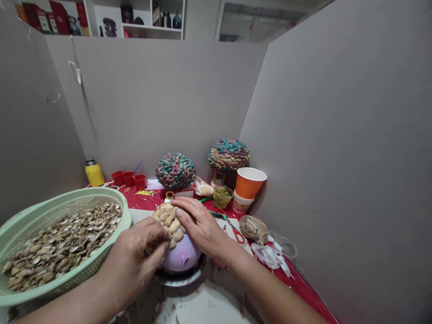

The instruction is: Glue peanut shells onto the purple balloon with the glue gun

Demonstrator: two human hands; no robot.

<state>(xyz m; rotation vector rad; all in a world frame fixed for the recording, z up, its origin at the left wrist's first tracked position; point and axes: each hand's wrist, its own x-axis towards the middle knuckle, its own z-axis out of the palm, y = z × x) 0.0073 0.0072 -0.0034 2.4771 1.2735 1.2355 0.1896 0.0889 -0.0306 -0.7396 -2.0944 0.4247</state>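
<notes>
A purple balloon sits in a dark round dish with a shiny rim. Tan peanut shells cover its upper part in a packed layer. My left hand is closed, thumb and fingers pinched together at the left lower edge of the shells; what lies between the fingertips is hidden. My right hand rests on the right side of the shell layer, its fingers stretched out over it and the thumb lying against the shells.
A green basket of seashells stands left. Behind are decorated balls, red cups, a yellow bottle and an orange paper cup. Scissors and a twine ball lie right. Grey panels enclose the table.
</notes>
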